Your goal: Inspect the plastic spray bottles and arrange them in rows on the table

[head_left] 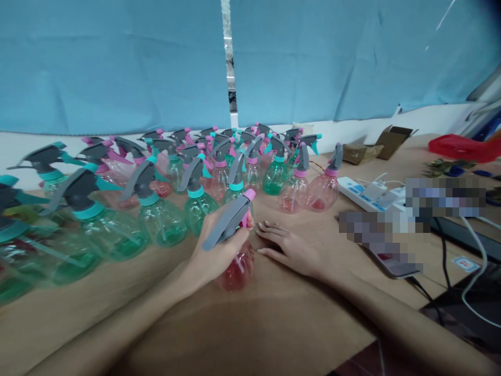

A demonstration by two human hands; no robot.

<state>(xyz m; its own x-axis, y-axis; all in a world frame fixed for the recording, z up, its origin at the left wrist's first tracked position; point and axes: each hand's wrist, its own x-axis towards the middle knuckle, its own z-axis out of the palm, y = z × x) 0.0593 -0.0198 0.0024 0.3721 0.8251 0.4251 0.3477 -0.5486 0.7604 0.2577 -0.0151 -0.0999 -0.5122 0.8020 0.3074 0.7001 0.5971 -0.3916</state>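
My left hand (219, 245) is wrapped round the neck and trigger of a pink spray bottle (236, 271) with a grey and pink head. The bottle is upright, its nozzle pointing away to the right, and part of its neck is hidden by my fingers. Just right of it, my right hand (287, 245) lies low over the table with its fingers stretched out, holding nothing. Beyond my hands stand a green spray bottle (198, 206) with a turquoise collar and a pink spray bottle (290, 190), among several more of both colours.
A white power strip (364, 193) with plugs and cables lies at the right, near a dark phone-like device (391, 258). Behind are an open cardboard box (393, 141) and red plastic (462, 146). Blue cloth (117, 68) hangs along the back of the brown tabletop (305, 318).
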